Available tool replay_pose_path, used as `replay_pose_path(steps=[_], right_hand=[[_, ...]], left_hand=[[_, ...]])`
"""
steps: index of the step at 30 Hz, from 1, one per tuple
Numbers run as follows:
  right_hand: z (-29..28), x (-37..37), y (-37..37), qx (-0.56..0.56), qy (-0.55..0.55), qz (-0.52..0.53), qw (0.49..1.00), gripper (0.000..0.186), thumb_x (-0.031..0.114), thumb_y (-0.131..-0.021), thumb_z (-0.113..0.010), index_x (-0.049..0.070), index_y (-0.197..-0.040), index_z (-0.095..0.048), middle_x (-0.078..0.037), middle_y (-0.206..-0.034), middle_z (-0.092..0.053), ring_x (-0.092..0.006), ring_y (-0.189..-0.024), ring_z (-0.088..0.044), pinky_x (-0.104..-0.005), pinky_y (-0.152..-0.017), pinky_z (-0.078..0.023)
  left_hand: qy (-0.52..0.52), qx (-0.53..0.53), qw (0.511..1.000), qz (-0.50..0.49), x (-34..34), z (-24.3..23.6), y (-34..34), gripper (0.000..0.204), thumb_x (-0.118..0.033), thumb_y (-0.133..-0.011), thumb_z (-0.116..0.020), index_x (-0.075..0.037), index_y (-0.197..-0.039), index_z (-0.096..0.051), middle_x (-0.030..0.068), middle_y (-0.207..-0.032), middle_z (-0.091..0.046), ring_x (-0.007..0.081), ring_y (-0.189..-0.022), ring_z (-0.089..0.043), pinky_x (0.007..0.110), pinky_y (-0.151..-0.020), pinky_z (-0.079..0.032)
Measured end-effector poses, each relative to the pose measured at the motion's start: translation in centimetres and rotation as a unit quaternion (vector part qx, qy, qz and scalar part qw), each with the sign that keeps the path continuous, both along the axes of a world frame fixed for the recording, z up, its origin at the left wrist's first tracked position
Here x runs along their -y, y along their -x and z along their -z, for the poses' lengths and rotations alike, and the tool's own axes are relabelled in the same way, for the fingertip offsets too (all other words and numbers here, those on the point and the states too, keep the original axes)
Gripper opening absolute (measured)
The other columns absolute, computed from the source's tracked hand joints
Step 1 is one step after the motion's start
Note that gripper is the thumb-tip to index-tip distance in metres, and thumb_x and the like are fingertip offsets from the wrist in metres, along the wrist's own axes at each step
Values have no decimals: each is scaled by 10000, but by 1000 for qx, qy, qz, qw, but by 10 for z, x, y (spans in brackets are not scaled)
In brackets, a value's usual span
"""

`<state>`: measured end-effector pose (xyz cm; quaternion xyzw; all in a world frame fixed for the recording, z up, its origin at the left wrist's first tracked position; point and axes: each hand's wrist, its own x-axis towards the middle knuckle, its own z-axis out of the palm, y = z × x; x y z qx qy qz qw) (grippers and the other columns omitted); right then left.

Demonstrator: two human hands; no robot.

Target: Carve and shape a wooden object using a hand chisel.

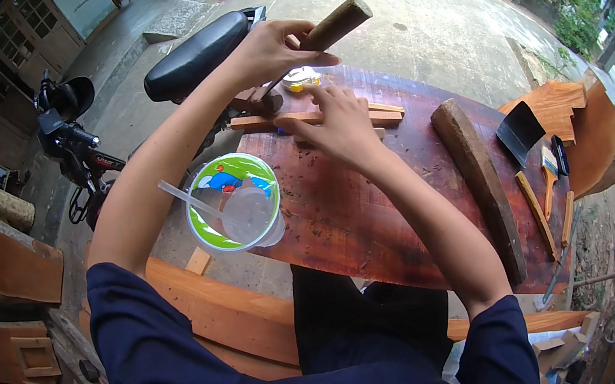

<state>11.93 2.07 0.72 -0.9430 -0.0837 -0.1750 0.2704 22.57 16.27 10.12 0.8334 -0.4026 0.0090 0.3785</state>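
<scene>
Two bare hands are seen over one reddish-brown table (405,217). Under the right hand (344,125), at least two wood strips (389,114) are laid near the table's far left edge; the exact count is hidden by the fingers. One white-and-yellow object (300,79) is set just beyond them. One tub (198,231), in which one clear cup (245,215) and one straw (190,196) are seen, is placed near the left edge. On the right side, one curved dark wood piece (480,191), one black scoop (521,133), one brush (549,167) and two thin sticks (536,215) (567,218) can be counted.

Part of the wooden handle (338,21) is covered by the left hand (278,48), and what is joined to its lower end cannot be made out clearly — only a thin dark shaft and a dark lump are shown. A small blue patch is mostly hidden by the right thumb. One motorbike (198,54) is partly blocked by the left arm.

The wooden handle is held above the strips by the left hand, its fingers and thumb closed around it. The right hand is spread, thumb well apart from the fingers, over the strips — whether they are gripped or merely pressed cannot be told.
</scene>
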Motion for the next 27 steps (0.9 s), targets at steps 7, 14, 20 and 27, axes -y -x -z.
replay_pose_path(steps=[7, 14, 20, 27], right_hand=[[16, -38, -58, 65, -9, -3, 998, 477, 566, -865, -747, 110, -992, -804, -70, -852, -723, -266, -905, -682, -448, -899, -363], [-50, 37, -10, 167, -122, -35, 978, 500, 588, -884, -731, 103, -969, -814, -71, -838, -742, -223, -832, -689, -420, -883, -337], [-110, 101, 77, 311, -113, -64, 942, 472, 378, -827, -871, 59, -1160, -768, -52, -954, -723, -178, -920, -677, -354, -829, -447], [-130, 140, 144, 122, -291, -190, 930, 471, 321, -865, -852, 48, -1231, -738, -86, -1063, -759, -153, -848, -713, -309, -775, -575]], left_hand=[[62, 46, 997, -21, -15, 8, -19, 661, -580, -737, -892, -84, -1153, -762, 85, -947, -752, 176, -820, -703, 320, -762, -564], [192, 79, 978, 22, -47, -85, 21, 389, -261, -957, -786, -57, -1256, -643, 32, -1127, -695, 134, -1023, -661, 341, -928, -557], [265, 94, 960, -13, -24, -140, 124, 400, -424, -1012, -684, -103, -1240, -613, 16, -1048, -655, 142, -983, -689, 360, -938, -573], [380, -171, 902, 116, 49, -110, 195, 333, -331, -1040, -648, -38, -1188, -590, 101, -1039, -650, 233, -1035, -677, 421, -958, -554]])
